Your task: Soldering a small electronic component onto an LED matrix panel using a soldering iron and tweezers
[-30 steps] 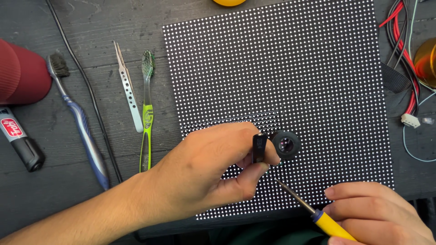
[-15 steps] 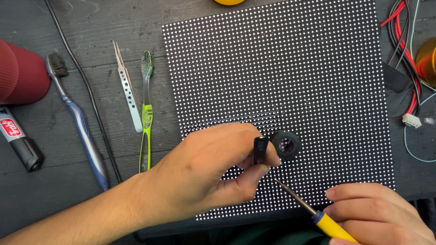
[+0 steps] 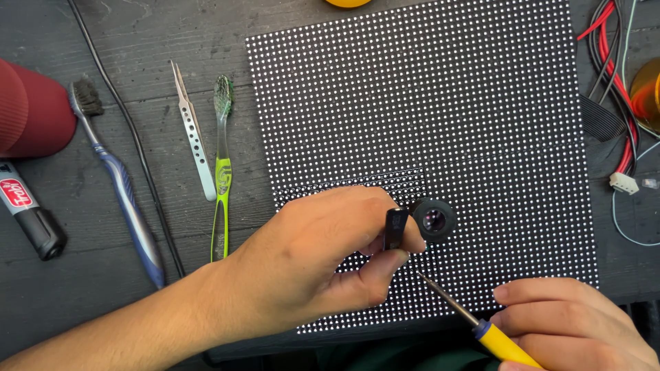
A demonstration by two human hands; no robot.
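- Dark red rounded cap (image 3: pixel 31 110), 9 o'clock edge of the grey wooden table (image 3: pixel 103 41).
- Blue-handled brush (image 3: pixel 120 185); steel tweezers (image 3: pixel 194 141); green toothbrush (image 3: pixel 221 172), lying side by side.
- Left hand (image 3: pixel 309 261): fingers clamped on small black loupe (image 3: pixel 433 220), held just over the black dotted LED panel (image 3: pixel 426 103), 6 o'clock area.
- Right hand (image 3: pixel 584 323): fingers closed around yellow-handled soldering iron (image 3: pixel 474 323), tip under the loupe.
- Risk: a slip of the tip could scorch neighbouring dots.
- Red wiring (image 3: pixel 622 89), 3 o'clock.
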